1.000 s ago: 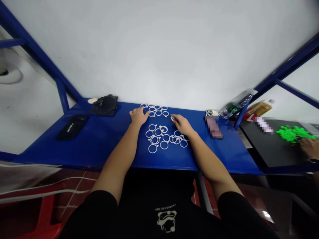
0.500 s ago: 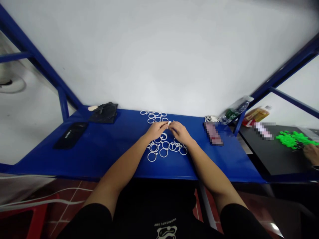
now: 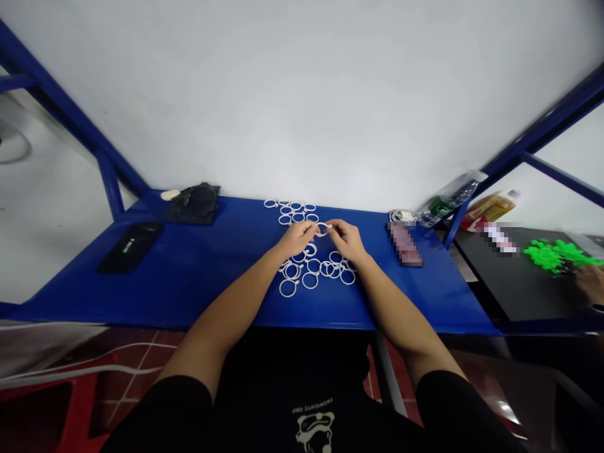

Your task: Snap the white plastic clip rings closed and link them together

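Note:
My left hand and my right hand meet above the blue table, both pinching one small white plastic ring between their fingertips. Below and between the hands lie several loose white rings in a cluster. A tidier group of white rings lies further back, close to the wall.
A black case and black cloth lie at the table's left. A phone, coiled cable and bottles sit at the right. On the neighbouring black table, another person's hand is by green parts.
My left hand left the far ring group and came to the middle. Both hands now pinch one ring held slightly above the table.

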{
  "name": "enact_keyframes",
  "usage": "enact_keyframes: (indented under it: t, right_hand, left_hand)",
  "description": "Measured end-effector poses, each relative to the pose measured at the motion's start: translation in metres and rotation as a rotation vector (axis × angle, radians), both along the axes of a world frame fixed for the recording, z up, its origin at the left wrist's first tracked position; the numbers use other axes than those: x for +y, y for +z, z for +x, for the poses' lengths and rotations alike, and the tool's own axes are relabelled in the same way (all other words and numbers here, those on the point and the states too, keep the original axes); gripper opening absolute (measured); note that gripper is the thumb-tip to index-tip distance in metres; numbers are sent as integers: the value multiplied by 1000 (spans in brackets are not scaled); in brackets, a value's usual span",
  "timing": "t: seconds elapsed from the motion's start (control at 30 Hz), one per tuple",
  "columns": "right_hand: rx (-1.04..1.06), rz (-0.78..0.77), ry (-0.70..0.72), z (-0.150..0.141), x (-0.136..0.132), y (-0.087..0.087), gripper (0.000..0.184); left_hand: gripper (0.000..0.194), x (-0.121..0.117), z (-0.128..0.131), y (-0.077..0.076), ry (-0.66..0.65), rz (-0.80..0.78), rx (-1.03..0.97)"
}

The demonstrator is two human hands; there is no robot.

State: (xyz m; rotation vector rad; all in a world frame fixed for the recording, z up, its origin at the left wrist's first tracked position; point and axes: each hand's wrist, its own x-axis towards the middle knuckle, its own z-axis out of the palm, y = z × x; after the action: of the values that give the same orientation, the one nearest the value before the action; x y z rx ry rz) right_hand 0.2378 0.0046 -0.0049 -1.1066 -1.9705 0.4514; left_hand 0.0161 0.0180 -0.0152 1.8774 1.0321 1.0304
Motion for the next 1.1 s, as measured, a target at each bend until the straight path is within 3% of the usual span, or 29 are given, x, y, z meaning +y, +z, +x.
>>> enact_keyframes:
  t: [0.1, 0.23, 0.47, 0.57, 0.7, 0.83, 0.97, 1.1]
  right_hand:
    - [7, -6, 1, -2, -4, 4, 23]
    - [89, -35, 47, -3, -4, 5, 14]
    - [174, -133, 71, -1, -2, 2, 19]
    - [75, -57, -13, 0, 0, -1, 26]
    - [-109, 18, -53, 6, 7, -4, 37]
    - [-261, -14, 74, 10, 9, -1, 27]
    - [-316, -33, 221, 4, 4, 4, 27]
    - [-334, -46, 371, -7, -2, 4, 26]
  left_hand:
    - [30, 0, 1, 1, -17, -26, -48]
    - [28, -5, 3, 5, -46, -11, 39]
    - [31, -9, 2, 9, -90, 10, 42]
    - [33, -3, -3, 7, -38, 35, 45]
    - [33, 8, -13, 4, 126, 60, -23]
    - [28, 17, -23, 3, 266, 53, 24]
    - [26, 21, -34, 4, 371, 131, 291]
    - [23, 21, -38, 3, 332, 182, 484]
